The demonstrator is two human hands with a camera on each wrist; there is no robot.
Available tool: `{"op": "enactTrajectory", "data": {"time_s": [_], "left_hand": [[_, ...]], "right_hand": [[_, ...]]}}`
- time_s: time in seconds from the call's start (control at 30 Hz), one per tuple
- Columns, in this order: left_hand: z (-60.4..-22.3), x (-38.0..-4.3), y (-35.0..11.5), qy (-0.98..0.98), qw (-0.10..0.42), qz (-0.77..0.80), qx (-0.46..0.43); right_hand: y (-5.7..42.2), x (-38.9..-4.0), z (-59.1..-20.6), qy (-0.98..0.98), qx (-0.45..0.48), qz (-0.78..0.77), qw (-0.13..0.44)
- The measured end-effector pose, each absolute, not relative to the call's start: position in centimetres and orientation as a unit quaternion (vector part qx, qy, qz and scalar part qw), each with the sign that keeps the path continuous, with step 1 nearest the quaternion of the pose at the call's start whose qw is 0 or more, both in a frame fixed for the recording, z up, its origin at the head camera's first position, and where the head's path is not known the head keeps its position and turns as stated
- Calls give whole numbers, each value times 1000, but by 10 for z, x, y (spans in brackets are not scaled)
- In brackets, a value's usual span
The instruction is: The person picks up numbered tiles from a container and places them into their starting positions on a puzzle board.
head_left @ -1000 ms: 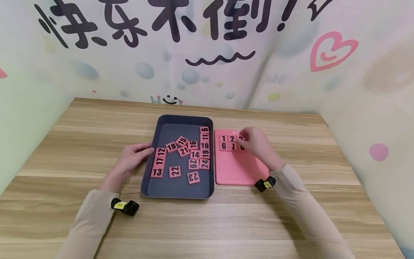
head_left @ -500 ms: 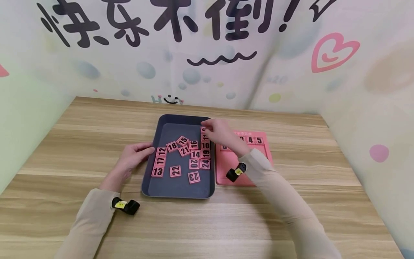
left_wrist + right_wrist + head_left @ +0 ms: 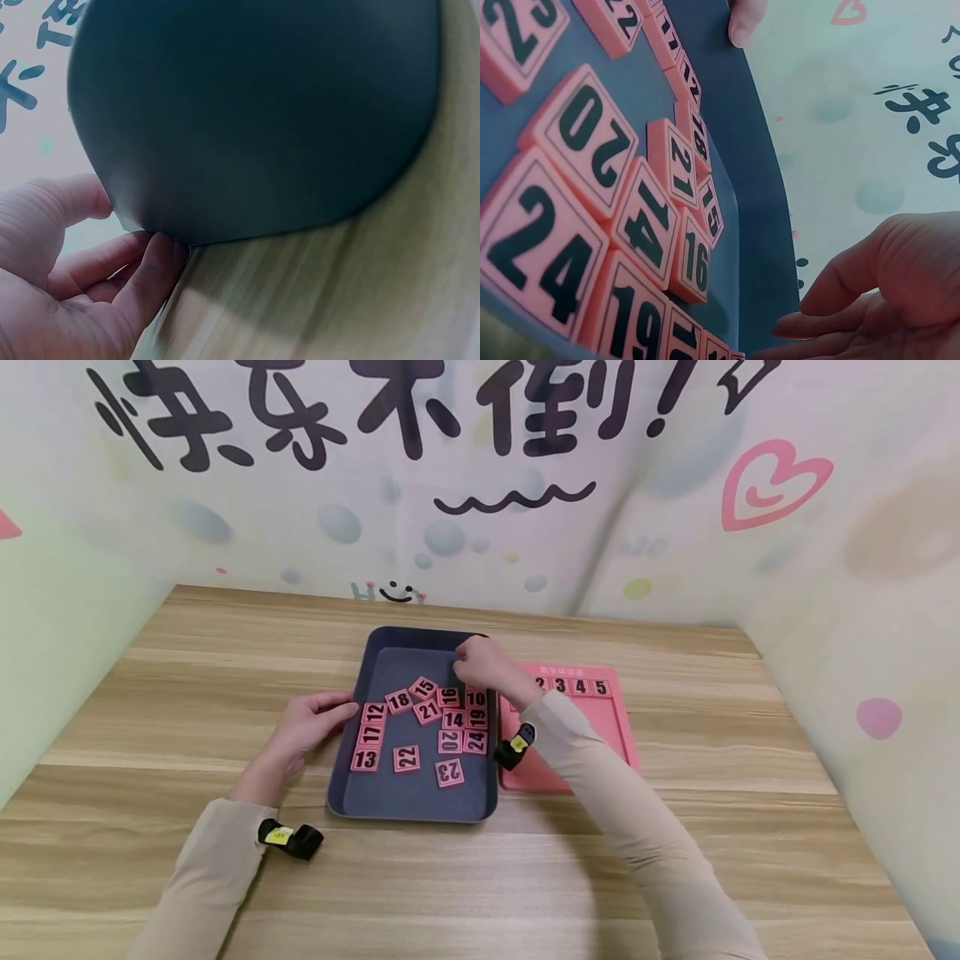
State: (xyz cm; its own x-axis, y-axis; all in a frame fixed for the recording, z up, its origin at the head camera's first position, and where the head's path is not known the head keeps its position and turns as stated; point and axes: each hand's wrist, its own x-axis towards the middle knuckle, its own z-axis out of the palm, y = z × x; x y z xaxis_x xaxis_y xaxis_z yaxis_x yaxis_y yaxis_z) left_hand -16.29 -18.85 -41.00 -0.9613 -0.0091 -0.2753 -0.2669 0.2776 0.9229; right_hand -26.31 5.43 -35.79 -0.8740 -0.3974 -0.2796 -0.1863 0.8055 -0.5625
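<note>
Head view: on the counter [image 3: 465, 893] stands the tray [image 3: 412, 802], with the board [image 3: 606, 714] just beside its right edge. The left hand [image 3: 303, 725] is at the tray's left edge. The right hand [image 3: 489, 663] is over the tray's far right corner, hiding what lies beneath. Tile 12 [image 3: 373, 712], tile 17 [image 3: 371, 735] and tile 13 [image 3: 364, 760] line the tray's left edge; tile 10 [image 3: 476, 699], tile 19 [image 3: 476, 719] and tile 24 [image 3: 475, 742] run along its right edge. Tile 23 [image 3: 449, 772] lies closest to the near edge. On the board, tile 3 [image 3: 560, 686], tile 4 [image 3: 581, 687] and tile 5 [image 3: 601, 687] sit along the far edge.

Left wrist view: the left grip pinches the tray's side wall, thumb at the rim, fingers by the base.

Right wrist view: the right grip is spread, thumb apart from the fingers, beside the tray's far edge; whether a fingertip touches a tile, I cannot tell. Tile 16 [image 3: 694, 259] lies beside tile 14 [image 3: 643, 223].
</note>
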Motion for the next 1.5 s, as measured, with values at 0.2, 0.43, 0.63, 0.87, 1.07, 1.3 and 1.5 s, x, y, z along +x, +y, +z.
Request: {"op": "enactTrajectory", "data": {"time_s": [0.2,0.43,0.63,0.87,1.07,1.3,1.5], "left_hand": [[-409,-162,-189,793,109,592,-88],[-409,-161,-188,793,109,592,-86],[-410,-161,-188,793,107,593,-90],[-410,-161,-187,791,109,595,-91],[-409,-161,-187,792,111,593,-93],[-410,-163,-188,793,110,592,-94],[-411,-163,-188,795,109,590,-92]], "right_hand": [[46,-259,-357,934,-176,-243,195],[35,-252,-360,923,-215,-252,197],[34,-254,-359,906,-216,-288,220],[43,-270,-363,907,-182,-354,140],[47,-279,-374,911,-168,-345,153],[48,-284,-379,912,-157,-334,177],[48,-286,-379,915,-159,-322,185]]}}
